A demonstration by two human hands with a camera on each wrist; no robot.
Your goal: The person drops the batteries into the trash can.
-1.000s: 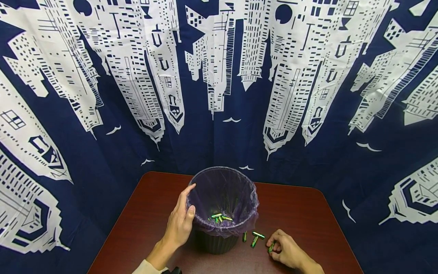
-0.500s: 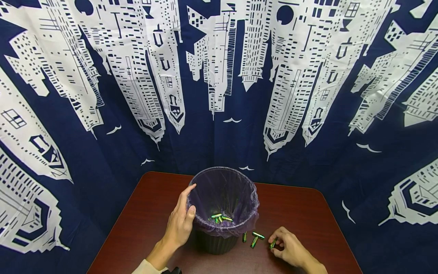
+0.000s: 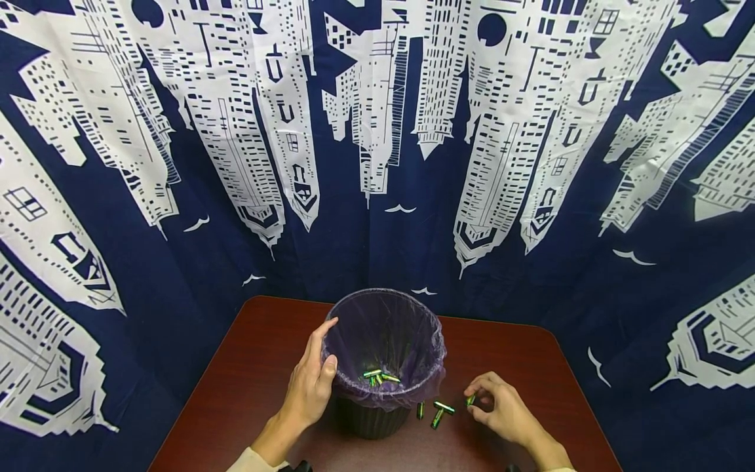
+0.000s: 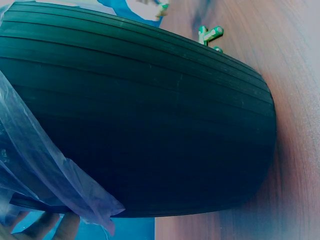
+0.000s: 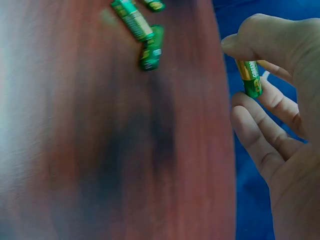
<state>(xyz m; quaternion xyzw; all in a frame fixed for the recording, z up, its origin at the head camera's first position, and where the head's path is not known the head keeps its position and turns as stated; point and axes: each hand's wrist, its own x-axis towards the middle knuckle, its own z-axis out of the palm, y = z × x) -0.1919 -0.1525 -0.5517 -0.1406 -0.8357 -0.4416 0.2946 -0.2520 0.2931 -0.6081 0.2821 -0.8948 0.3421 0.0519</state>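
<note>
A dark ribbed trash can [image 3: 373, 423] stands upright, lined with a thin purple bag [image 3: 407, 396] folded over its rim. My left hand [image 3: 310, 380] holds the can at the left of its rim, thumb on the near side; its fingertips [image 4: 66, 227] show by the liner in the left wrist view. My right hand [image 3: 501, 406] pinches a green and gold battery [image 5: 250, 80] between thumb and fingers, raised above the table. Left of that hand lie several loose batteries, one battery [image 3: 437, 419] touching another battery [image 3: 444, 408]. Inside the can, several more batteries [image 3: 373, 373] rest on the liner.
The reddish-brown wooden table [image 3: 501, 354] has rounded far corners. Behind and beside it hangs a navy curtain [image 3: 330, 255] printed with white upside-down buildings and birds.
My right hand has lifted the battery off the table, moving slightly right and farther from me. The left hand, the can and the loose batteries stay in place.
</note>
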